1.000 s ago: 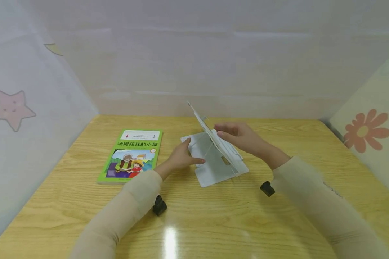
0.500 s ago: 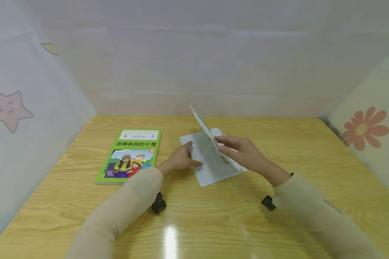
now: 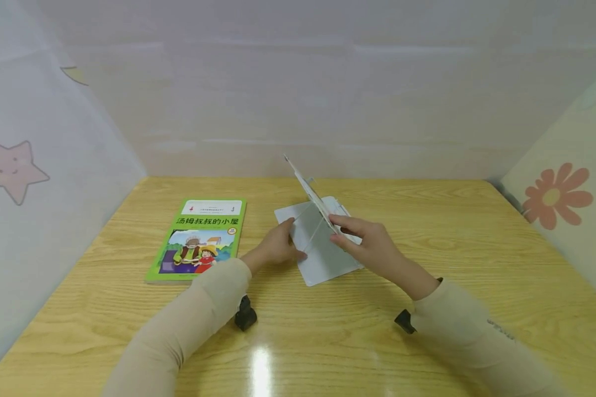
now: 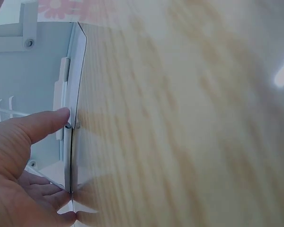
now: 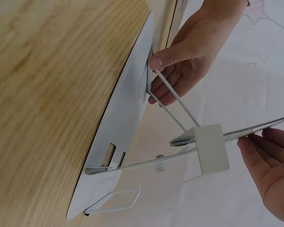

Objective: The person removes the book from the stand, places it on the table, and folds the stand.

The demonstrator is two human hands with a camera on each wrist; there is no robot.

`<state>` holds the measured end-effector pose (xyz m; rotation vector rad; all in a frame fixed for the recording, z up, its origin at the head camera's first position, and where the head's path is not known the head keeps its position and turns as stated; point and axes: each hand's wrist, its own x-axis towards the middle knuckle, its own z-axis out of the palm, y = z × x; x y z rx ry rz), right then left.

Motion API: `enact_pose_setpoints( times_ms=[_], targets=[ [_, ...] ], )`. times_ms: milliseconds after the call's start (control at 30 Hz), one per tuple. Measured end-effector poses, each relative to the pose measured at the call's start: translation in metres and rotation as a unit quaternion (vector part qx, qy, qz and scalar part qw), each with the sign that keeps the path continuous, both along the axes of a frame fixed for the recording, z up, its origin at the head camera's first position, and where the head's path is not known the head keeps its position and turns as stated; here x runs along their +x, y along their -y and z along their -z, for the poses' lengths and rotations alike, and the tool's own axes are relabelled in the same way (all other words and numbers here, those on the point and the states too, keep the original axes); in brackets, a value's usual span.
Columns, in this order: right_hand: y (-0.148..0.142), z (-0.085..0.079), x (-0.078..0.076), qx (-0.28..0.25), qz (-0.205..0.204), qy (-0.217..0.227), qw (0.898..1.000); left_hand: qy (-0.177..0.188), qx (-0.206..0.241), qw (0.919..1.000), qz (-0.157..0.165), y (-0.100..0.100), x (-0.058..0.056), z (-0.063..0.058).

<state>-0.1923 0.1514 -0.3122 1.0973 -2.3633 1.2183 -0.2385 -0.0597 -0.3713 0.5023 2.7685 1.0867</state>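
Observation:
A white metal book stand stands on the table, its base plate [image 3: 323, 271] lying low and its thin back panel [image 3: 305, 186] leaning up to the left. My left hand [image 3: 278, 245] grips the plate's left edge; in the left wrist view the thumb [image 4: 49, 122] lies over the edge. Thin wire struts [image 5: 177, 99] run from near that hand toward the panel. From the right, my right hand [image 3: 377, 242] pinches the panel, fingertips at its edge. In the right wrist view, a pale block-shaped part [image 5: 212, 149] sits on the panel, close to the right fingers.
A green-bordered picture book [image 3: 198, 223] lies flat left of the stand, beside the left forearm. Black wrist devices [image 3: 245, 314] hang under both sleeves. Patterned cloth walls [image 3: 298, 99] enclose the wooden table [image 3: 308, 342] at the back and sides.
My right hand has come in from just right of the panel and taken hold of it. My left hand keeps its grip at the base plate. The book has stayed put.

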Motion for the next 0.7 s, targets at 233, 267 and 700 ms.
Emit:
enact_pose_setpoints(
  times_ms=[233,267,700],
  targets=[
    [0.0023,0.0016,0.0028,-0.003,0.001,-0.099,0.995,-0.026,-0.009,0.9996,0.005,-0.0008,0.0012,-0.0009],
    [0.0025,0.0015,0.003,-0.004,-0.002,-0.108,0.994,-0.029,-0.01,0.9995,0.006,-0.0007,0.001,-0.0009],
    [0.0063,0.0047,0.0066,-0.014,0.005,-0.112,0.994,-0.026,-0.021,0.9994,0.0,0.0023,0.0011,0.0017]
  ],
)
